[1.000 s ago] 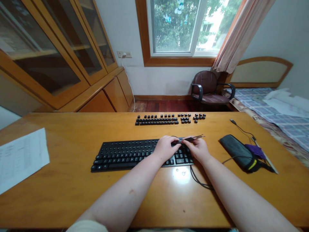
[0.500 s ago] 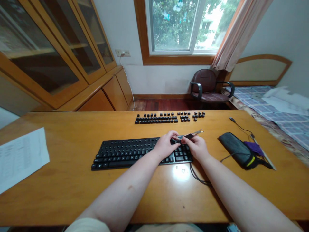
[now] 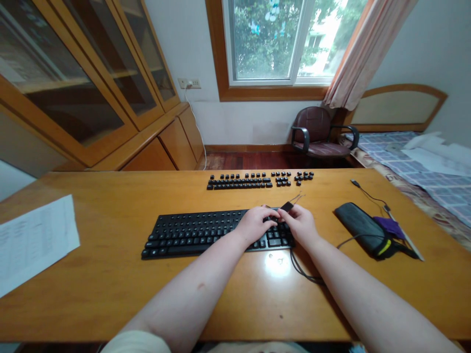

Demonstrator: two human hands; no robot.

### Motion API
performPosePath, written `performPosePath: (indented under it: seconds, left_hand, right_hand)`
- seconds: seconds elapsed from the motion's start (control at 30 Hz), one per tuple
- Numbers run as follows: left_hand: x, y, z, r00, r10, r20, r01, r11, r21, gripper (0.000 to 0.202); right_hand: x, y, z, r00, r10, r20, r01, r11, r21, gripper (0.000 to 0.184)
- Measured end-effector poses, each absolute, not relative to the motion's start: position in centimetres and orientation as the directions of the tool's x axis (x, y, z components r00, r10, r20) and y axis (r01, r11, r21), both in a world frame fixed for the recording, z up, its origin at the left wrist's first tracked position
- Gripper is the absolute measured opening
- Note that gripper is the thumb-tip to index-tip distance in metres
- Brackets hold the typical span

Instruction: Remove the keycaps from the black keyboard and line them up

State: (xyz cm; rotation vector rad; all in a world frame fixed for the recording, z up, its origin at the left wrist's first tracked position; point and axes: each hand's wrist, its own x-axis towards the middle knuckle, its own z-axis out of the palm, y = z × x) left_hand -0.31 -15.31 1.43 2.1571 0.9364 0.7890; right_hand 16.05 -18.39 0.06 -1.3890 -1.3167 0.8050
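A black keyboard lies across the desk, with many key positions in its upper rows bare of caps. Over its right part, my right hand is closed on a keycap puller with a black handle; its thin wire ends stick out up and to the right. Right beside it, my left hand rests over the keyboard with thumb and fingers pinched near the puller. What lies between those fingertips is hidden. Behind the keyboard stand removed black keycaps, set out in rows and groups.
On the right lie a dark grey pouch, a purple cloth and a USB plug on its cable. Black cable loops below the keyboard's right end. A paper sheet lies at the left.
The puller has tilted more upright, its wire ends shifting left and up. My left fingers have closed in toward my right fingertips. The view has shifted slightly.
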Motion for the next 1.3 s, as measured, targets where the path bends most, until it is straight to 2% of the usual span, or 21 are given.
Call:
performPosePath:
  seconds: [0.13,0.33,0.5,0.6,0.77,0.87,1.0,1.1,1.3]
  left_hand:
    - [-0.3,-15.3,1.2,0.573,0.782,0.245,0.390,-0.523,0.757,0.018]
    - [-0.3,-15.0,0.9,0.565,0.756,0.329,0.300,-0.560,0.772,0.016]
    - [-0.4,-15.1,1.1,0.614,0.721,0.322,0.266,-0.573,0.775,0.014]
    - [-0.4,-15.2,1.3,0.554,0.760,0.341,0.262,-0.548,0.795,0.015]
    - [-0.4,-15.0,1.1,0.462,0.828,0.317,0.238,-0.460,0.856,0.017]
    - [-0.3,-14.9,0.7,0.420,0.862,0.283,0.199,-0.392,0.898,0.022]
    - [-0.2,-14.8,0.1,0.403,0.878,0.257,0.152,-0.341,0.928,0.032]
    - [-0.2,-14.9,0.2,0.423,0.873,0.245,0.148,-0.333,0.931,0.034]
    - [-0.4,-15.2,0.8,0.542,0.817,0.195,0.143,-0.318,0.937,0.033]
  right_hand:
    - [16.4,-17.9,-0.3,0.127,0.986,0.107,0.189,0.082,-0.979,0.031]
    - [16.4,-17.8,-0.1,0.111,0.992,0.056,0.114,0.043,-0.993,0.034]
    - [16.5,-17.8,0.2,0.055,0.998,0.017,0.108,0.011,-0.994,0.031]
    - [16.8,-17.7,0.1,0.099,0.994,0.052,0.081,0.044,-0.996,0.028]
    - [17.6,-17.6,0.1,0.157,0.963,0.218,0.043,0.214,-0.976,0.019]
    - [18.0,-17.8,0.4,0.120,0.949,0.292,0.158,0.272,-0.949,0.014]
    - [18.2,-18.0,1.2,-0.124,0.937,0.327,0.374,0.349,-0.859,0.014]
    - [18.4,-17.9,1.5,-0.226,0.932,0.282,0.405,0.353,-0.844,0.020]
    - [18.4,-17.7,1.0,-0.218,0.939,0.265,0.442,0.337,-0.831,0.018]
